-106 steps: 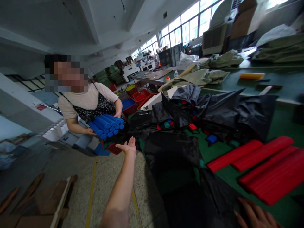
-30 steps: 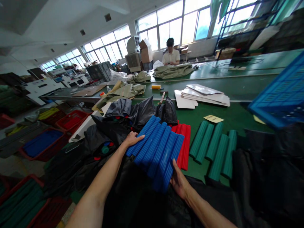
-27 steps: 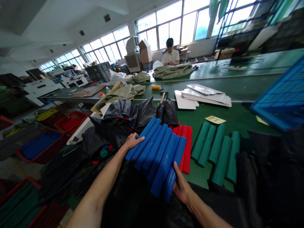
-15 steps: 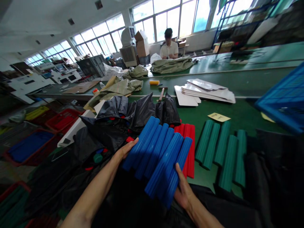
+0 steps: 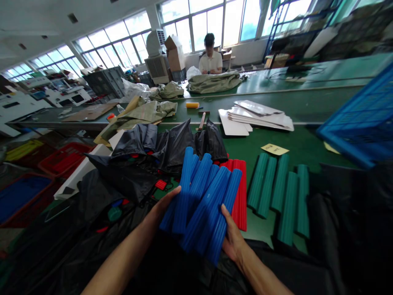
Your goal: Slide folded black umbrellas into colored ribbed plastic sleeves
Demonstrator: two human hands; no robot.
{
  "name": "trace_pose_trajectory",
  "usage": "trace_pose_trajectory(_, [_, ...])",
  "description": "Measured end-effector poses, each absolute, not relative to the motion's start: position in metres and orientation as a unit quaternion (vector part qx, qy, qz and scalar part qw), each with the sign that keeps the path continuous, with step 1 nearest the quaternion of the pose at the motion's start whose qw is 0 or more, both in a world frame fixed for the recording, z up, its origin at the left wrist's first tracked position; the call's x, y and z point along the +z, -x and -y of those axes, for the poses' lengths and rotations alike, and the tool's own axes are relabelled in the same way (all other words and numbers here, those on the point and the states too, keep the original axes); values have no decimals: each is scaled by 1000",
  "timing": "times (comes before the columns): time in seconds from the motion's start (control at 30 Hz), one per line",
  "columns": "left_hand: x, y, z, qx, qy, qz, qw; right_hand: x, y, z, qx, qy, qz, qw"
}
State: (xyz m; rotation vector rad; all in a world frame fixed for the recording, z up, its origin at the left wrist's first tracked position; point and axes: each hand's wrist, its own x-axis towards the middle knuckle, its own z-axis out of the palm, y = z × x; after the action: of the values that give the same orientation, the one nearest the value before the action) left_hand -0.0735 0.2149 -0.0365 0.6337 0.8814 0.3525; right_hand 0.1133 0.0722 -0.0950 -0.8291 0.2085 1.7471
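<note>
Blue tubes [image 5: 209, 198] partly hide red tubes [image 5: 241, 196], with black bags [image 5: 127, 178] crowding left.

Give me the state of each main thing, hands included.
Blue tubes, bundled, splayed, tilted
Left hand, gripping their left side
Right hand, gripping their right side
Red tubes, lying side by side
Green tubes, lying in a row
Black bags, wrinkled
White boards, stacked unevenly
Yellow note, lying flat

Left hand [image 5: 163, 203] and right hand [image 5: 232, 237] grip from opposite sides, palms facing inward.
</note>
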Motion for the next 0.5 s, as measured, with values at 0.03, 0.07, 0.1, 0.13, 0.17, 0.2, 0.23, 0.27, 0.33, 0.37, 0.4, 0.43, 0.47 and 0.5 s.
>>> trace_pose_trajectory(0.03, [-35, 71, -213, 161, -303, -422, 839, -94, -115, -72, 744, 348, -83, 565])
trace_pose_trajectory(0.07, [-34, 68, -210, 157, -308, -426, 836, -93, -117, -73, 745, 345, -77, 566])
trace_pose_trajectory(0.1, [-33, 66, -208, 158, -314, -426, 834, -91, -119, -73, 748, 342, -71, 565])
trace_pose_trajectory(0.13, [-32, 63, -205, 166, -322, -423, 831, -90, -121, -74, 750, 340, -68, 563])
trace_pose_trajectory(0.17, [-31, 60, -203, 176, -329, -419, 828, -88, -122, -74, 751, 340, -67, 563])
trace_pose_trajectory(0.2, [-30, 58, -200, 183, -334, -416, 826, -85, -123, -75, 748, 341, -66, 565])
trace_pose_trajectory(0.23, [-29, 55, -198, 188, -337, -416, 823, -83, -124, -76, 743, 345, -64, 570])
trace_pose_trajectory(0.27, [-28, 53, -197, 191, -338, -419, 821, -81, -125, -77, 736, 352, -60, 575])
trace_pose_trajectory(0.33, [-29, 51, -195, 212, -342, -421, 813, -78, -127, -79, 723, 363, -51, 585])
trace_pose_trajectory(0.37, [-30, 50, -196, 227, -344, -420, 808, -77, -128, -79, 721, 365, -47, 588])
trace_pose_trajectory(0.4, [-32, 50, -197, 240, -345, -423, 803, -77, -129, -80, 722, 362, -46, 588])
trace_pose_trajectory(0.43, [-34, 51, -198, 245, -344, -432, 797, -77, -129, -81, 727, 355, -44, 586])
trace_pose_trajectory(0.47, [-35, 52, -200, 237, -340, -448, 792, -77, -130, -81, 734, 346, -42, 583])
trace_pose_trajectory(0.5, [-37, 54, -202, 220, -336, -470, 786, -78, -130, -82, 740, 338, -38, 580])
